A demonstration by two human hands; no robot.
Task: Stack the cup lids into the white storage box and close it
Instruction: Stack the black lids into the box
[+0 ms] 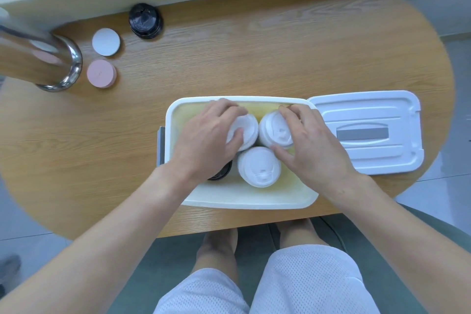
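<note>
Our left hand [209, 135] and right hand [305, 140] each curl around a white lid stack [246, 132] at the box's [173, 115] far edge; we should seat both stacks upright, side by side.

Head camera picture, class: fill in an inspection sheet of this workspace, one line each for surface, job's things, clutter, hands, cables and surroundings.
Surface: oval wooden table.
Job's things: open white storage box holding three stacks of white cup lids and a black lid, partly hidden; box lid lies to its right; black lid stack outside the box.
Clutter: white disc, pink disc.
Hands: left hand grips the rear left stack; right hand grips the rear right stack.
Cables: nothing seen.
Surroundings: metal post, pale floor, person's knees.
</note>
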